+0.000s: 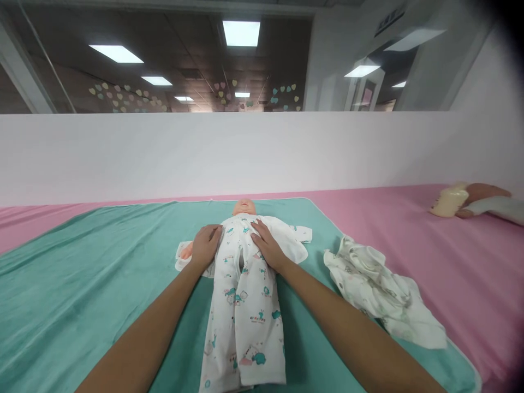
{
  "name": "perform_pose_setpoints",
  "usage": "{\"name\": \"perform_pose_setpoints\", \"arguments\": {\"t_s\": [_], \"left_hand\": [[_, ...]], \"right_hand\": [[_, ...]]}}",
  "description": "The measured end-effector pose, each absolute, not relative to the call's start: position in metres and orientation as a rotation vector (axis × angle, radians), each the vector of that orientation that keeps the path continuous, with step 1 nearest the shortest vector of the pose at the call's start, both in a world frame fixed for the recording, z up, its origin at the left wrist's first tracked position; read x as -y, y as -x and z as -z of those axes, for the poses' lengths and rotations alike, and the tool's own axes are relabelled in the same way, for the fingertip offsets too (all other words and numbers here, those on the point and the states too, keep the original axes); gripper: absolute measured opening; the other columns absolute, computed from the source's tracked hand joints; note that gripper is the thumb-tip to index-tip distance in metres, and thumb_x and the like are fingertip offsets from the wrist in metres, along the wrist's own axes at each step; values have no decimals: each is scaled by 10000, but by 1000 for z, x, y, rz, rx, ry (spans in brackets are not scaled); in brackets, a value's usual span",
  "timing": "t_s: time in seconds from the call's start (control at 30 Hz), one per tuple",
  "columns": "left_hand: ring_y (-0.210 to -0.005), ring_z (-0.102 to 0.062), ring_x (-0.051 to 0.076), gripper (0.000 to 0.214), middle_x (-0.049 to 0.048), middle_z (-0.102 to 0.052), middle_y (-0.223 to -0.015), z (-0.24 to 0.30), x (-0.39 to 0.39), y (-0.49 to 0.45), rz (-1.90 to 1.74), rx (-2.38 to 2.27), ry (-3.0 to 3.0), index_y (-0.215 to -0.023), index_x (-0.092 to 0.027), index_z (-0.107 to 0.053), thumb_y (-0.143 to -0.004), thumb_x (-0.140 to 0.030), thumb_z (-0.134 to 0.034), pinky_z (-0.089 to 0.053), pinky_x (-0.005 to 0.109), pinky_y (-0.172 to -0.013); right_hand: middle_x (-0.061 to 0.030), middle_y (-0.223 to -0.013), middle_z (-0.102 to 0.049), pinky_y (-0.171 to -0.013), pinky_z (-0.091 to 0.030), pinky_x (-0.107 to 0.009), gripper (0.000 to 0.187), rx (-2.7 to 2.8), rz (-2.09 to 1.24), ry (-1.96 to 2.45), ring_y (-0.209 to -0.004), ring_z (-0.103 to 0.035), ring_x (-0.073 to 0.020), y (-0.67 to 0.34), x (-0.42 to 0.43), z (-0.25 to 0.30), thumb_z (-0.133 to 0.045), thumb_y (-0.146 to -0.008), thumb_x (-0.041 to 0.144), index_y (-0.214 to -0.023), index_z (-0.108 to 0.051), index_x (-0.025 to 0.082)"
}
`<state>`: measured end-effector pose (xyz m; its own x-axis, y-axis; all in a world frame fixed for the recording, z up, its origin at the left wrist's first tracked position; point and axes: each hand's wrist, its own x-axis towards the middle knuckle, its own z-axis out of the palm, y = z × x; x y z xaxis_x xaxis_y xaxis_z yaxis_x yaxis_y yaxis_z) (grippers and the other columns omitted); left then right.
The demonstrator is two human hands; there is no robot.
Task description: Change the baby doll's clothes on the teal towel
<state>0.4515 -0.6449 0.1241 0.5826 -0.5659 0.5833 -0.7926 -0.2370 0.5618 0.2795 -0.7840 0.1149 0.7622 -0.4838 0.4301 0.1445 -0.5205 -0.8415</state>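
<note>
A baby doll lies on its back on a green sheet, its head toward the wall. White printed baby trousers are spread over its front, legs toward me, with a slit at the crotch. Beneath them shows a white baby top, one sleeve stretched to the right. My left hand rests on the left edge of the trousers near the waist, fingers fairly flat. On the other edge lies my right hand, fingers extended over the cloth. Neither hand visibly grasps the fabric. A doll hand shows left of my left hand.
A crumpled white printed cloth lies to the right, across the edge of the green sheet. Farther right on the pink cover are a yellowish bottle and a partly visible skin-toned object. A white wall with windows above closes the far side.
</note>
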Motion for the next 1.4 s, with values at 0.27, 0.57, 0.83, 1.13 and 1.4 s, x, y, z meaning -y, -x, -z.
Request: {"name": "perform_pose_setpoints", "arguments": {"t_s": [0.27, 0.57, 0.83, 1.13, 1.4], "left_hand": [[-1156, -511, 184, 335, 37, -586, -1230, -152, 663, -416, -213, 1275, -1864, -1106, -205, -593, -894, -350, -378, -379, 322, -1018], [-1160, -498, 215, 409, 103, -595, -1197, -188, 720, -371, -388, 1932, -2394, -1044, -152, -615, -927, -316, -258, -382, 352, -997], [-962, -612, 275, 321, 168, -634, -1099, -199, 777, -365, -89, 1927, -2776, -974, -130, -666, -808, -302, -452, -500, 373, -758], [-1081, -556, 292, 331, 129, -623, -1167, -186, 805, -361, -35, 1926, -2867, -1001, -211, -663, -724, -368, -577, -433, 435, -898], [-1120, -525, 310, 513, 158, -559, -1257, -193, 796, -367, -13, 1932, -2846, -1163, -208, -589, -683, -389, -607, -418, 447, -911]], "right_hand": [[19, -1484, -296, -1145, -172, -344, 435, -164, 755, 1746, -1378, -242, -174, -283, 799, -114, -475, -855, 482, -1237, -551, 287], [-59, -1143, -610, -967, -388, -319, 377, -729, 1055, 1962, -1060, -542, -169, -271, 855, -101, -396, -775, 129, -1087, -602, 176], [-109, -1074, -569, -803, -384, -339, 335, -1204, 988, 2225, -1025, -479, -260, -256, 872, -102, -535, -793, 400, -1041, -563, 177], [-39, -743, -612, -568, -285, -245, 210, -1068, 675, 2360, -721, -550, -184, -269, 856, -97, -529, -772, 399, -717, -563, 200], [-29, -734, -594, -579, -312, -250, 231, -1106, 789, 2240, -689, -508, -165, -261, 870, -98, -420, -816, 328, -675, -558, 207]]}}
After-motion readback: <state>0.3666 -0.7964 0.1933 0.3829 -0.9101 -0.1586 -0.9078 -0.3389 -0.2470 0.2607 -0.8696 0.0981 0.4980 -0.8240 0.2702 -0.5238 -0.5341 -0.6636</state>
